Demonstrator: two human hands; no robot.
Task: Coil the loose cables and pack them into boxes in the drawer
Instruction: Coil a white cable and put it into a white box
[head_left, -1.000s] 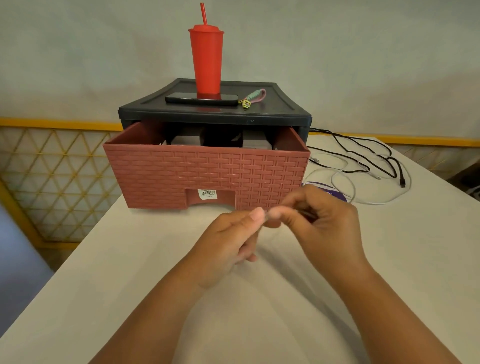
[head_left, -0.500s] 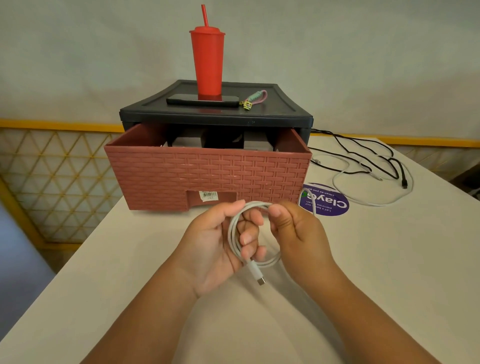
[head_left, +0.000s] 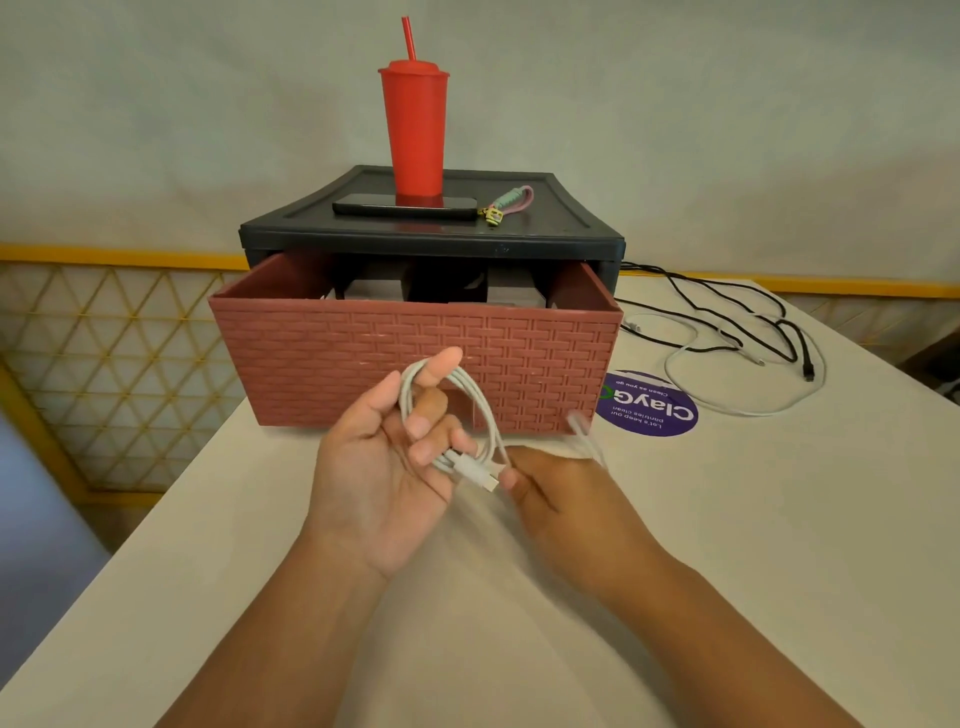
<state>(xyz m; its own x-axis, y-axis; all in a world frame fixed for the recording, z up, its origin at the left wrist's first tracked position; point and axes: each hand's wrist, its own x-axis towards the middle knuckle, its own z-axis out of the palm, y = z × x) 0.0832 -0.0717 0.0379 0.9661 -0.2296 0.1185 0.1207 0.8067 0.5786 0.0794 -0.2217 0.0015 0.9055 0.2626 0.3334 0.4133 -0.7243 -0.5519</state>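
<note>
— Two hands over the near edge of the bench (head_left: 779, 519). Log them?
— Noted: left hand (head_left: 382, 478) palm up, fingers curled through one coil of white cable (head_left: 406, 395), loops hung over the raised index finger. One connector (head_left: 472, 471) lies against the fingertips. The right hand (head_left: 563, 501) has thumb and finger pinched on the same cable just beside that connector. The free tail is blurred above its knuckles.
— Next back?
— One brick-pattern red drawer (head_left: 363, 364), standing part-way out of one black cabinet (head_left: 431, 240), its front directly behind the coil. What sits inside cannot be made out.
— Right side of the bench?
— One round purple sticker (head_left: 649, 410) lies flat beside the drawer's right corner. Beyond it, towards the far right corner, are the loose cables (head_left: 727, 322): one white loop with black ones tangled across it. The count of black cannot be told.
— Cabinet top?
— One red tumbler (head_left: 414, 130) with one straw, upright. One dark phone (head_left: 405, 207) lies flat at its base. One wrist strap (head_left: 511, 201) is just right of the phone.
— Surface, room?
— Bench top off-white, matt. Pale wall (head_left: 727, 130) behind, one yellow rail (head_left: 119, 255) along it, and a gold lattice panel (head_left: 104, 364) below on the left.
</note>
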